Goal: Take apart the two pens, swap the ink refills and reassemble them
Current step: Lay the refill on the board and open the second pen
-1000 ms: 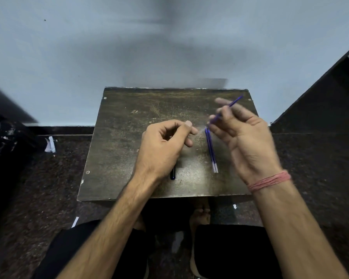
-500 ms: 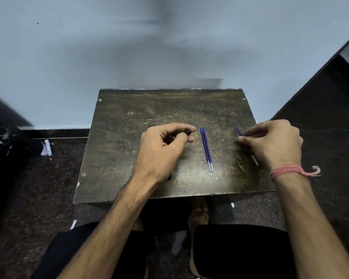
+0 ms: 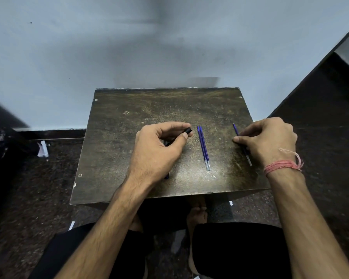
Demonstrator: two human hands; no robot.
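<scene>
Two blue ink refills (image 3: 204, 148) lie side by side in the middle of the small dark table (image 3: 129, 109), tips toward me. My left hand (image 3: 157, 150) is closed around a dark pen barrel (image 3: 187, 130); its black end sticks out past my thumb and its other end shows under my wrist. My right hand (image 3: 268, 139) rests at the table's right side, fingers pinched on a third thin blue refill (image 3: 235, 129) that lies on the surface and runs under my palm.
The table stands against a pale blue wall (image 3: 109, 47). Dark speckled floor surrounds it, with white paper scraps (image 3: 42, 149) at the left. A dark slab (image 3: 320, 101) rises on the right. My knees and bare feet are below the table's near edge.
My right hand came down from the air with the blue refill to the table's right side and now holds it against the surface. My left hand has barely moved.
</scene>
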